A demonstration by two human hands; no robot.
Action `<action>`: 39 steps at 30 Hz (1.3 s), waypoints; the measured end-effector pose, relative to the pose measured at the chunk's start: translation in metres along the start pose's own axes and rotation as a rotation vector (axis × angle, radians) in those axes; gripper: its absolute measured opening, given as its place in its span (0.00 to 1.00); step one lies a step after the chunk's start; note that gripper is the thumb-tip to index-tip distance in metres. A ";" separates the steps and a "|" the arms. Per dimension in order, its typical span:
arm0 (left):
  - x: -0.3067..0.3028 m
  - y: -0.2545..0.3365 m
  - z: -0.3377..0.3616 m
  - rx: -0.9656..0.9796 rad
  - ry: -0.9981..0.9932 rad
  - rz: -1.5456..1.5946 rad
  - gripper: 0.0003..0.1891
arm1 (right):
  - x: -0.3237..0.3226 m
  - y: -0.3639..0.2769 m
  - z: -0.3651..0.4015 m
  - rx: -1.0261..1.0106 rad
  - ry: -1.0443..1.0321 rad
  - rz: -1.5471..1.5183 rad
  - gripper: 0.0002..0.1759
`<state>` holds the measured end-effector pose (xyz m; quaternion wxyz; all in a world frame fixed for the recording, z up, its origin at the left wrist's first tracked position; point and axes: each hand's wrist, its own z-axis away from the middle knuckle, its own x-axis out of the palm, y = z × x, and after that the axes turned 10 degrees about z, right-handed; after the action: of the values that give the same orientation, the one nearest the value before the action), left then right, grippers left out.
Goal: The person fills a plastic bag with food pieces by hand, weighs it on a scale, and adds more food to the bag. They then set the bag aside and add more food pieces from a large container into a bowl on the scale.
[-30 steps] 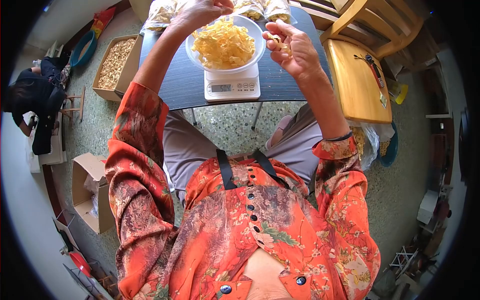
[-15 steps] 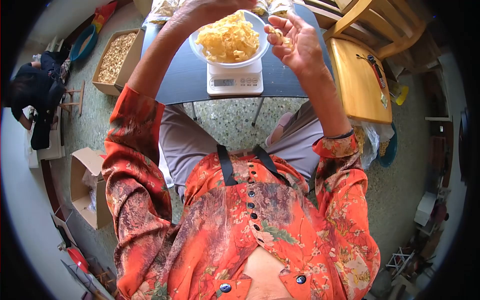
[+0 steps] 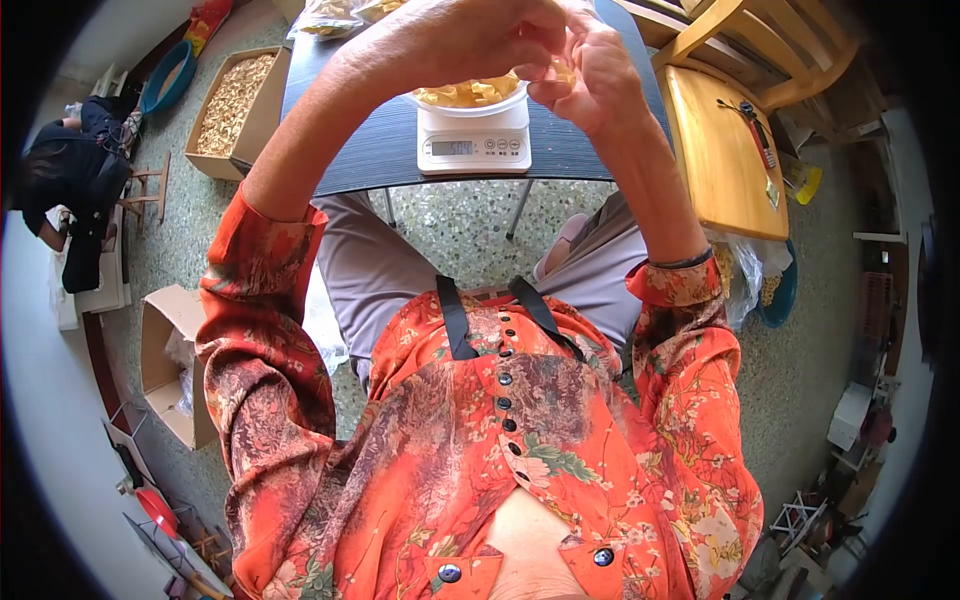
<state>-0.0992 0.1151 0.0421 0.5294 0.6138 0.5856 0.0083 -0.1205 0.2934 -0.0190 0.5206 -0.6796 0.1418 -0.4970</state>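
My left hand (image 3: 480, 45) reaches across above the clear plastic bowl (image 3: 522, 97), its fingers curled in against my right hand. What they pinch, if anything, is hidden. My right hand (image 3: 595, 80) is cupped beside the bowl's right rim and holds some yellow flakes (image 3: 565, 72). More crinkled, translucent yellow flakes (image 3: 468, 93) fill the bowl, mostly covered by my left hand and wrist. The bowl rests on a white kitchen scale (image 3: 475, 145) with a lit display, near the front edge of the dark table (image 3: 365, 150).
Plastic bags (image 3: 330, 18) lie at the table's back left. A carton of dried pieces (image 3: 235, 105) stands to the left, with another open carton (image 3: 175, 365) nearer me. A wooden chair (image 3: 715, 150) with tools on its seat is at right. Another person (image 3: 80, 170) sits at far left.
My left hand has come right and nearer, meeting my right hand and covering most of the bowl. The view has shifted slightly, with the scale higher in it.
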 end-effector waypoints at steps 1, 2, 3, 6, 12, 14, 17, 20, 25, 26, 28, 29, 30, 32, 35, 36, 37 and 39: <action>-0.002 0.002 -0.002 -0.054 -0.057 -0.047 0.05 | -0.005 0.000 -0.003 -0.001 0.000 0.000 0.24; -0.004 0.003 -0.002 -0.054 -0.057 -0.047 0.05 | -0.013 0.001 -0.009 0.090 -0.033 -0.112 0.22; -0.006 0.003 -0.001 -0.073 -0.022 -0.075 0.05 | -0.009 -0.001 -0.011 0.180 -0.066 -0.224 0.20; -0.015 0.004 0.001 -0.079 0.025 -0.114 0.05 | 0.004 -0.004 -0.002 0.126 0.074 -0.233 0.17; -0.019 -0.004 0.005 0.008 0.090 -0.112 0.04 | -0.014 0.004 -0.011 0.040 0.151 -0.071 0.15; -0.018 -0.005 0.006 -0.031 0.090 -0.113 0.04 | -0.014 0.002 -0.007 0.039 0.087 -0.089 0.15; -0.018 -0.004 0.008 -0.070 0.105 -0.159 0.04 | -0.015 0.002 -0.007 0.035 0.024 -0.092 0.16; -0.020 0.003 0.010 -0.065 0.123 -0.243 0.04 | -0.016 0.006 -0.009 0.001 0.034 -0.050 0.16; -0.022 0.021 0.011 -0.167 0.178 -0.315 0.03 | -0.009 0.004 -0.005 -0.039 0.124 0.149 0.16; -0.024 0.018 0.012 -0.102 0.193 -0.360 0.03 | -0.012 0.002 -0.005 -0.033 0.093 0.168 0.16; -0.026 -0.004 0.017 -0.052 0.203 -0.415 0.03 | -0.006 0.001 -0.004 -0.005 0.232 0.241 0.14; -0.027 -0.025 0.024 -0.110 0.211 -0.254 0.06 | -0.003 0.000 -0.002 0.016 0.280 0.198 0.13; -0.027 -0.029 0.024 -0.170 0.219 -0.091 0.09 | -0.002 -0.001 -0.001 0.040 0.327 0.154 0.13; -0.029 -0.037 0.026 -0.249 0.225 -0.098 0.05 | -0.007 -0.001 0.004 0.013 0.346 0.135 0.13; -0.030 -0.060 0.029 -0.233 0.283 -0.261 0.05 | -0.024 -0.001 0.025 -0.058 0.348 0.092 0.14; -0.026 -0.050 0.028 -0.236 0.281 -0.257 0.05 | -0.032 -0.003 0.035 -0.114 0.327 0.072 0.14; -0.023 -0.029 0.025 -0.332 0.353 -0.290 0.04 | -0.041 -0.004 0.049 -0.133 0.374 0.090 0.15; -0.021 -0.025 0.025 -0.402 0.450 -0.308 0.04 | -0.070 -0.002 0.083 -0.180 0.469 0.098 0.14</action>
<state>-0.1078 0.0777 0.0277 0.4924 0.3841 0.7603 0.1788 -0.0854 0.3908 -0.0515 0.4344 -0.5816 0.3350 -0.6007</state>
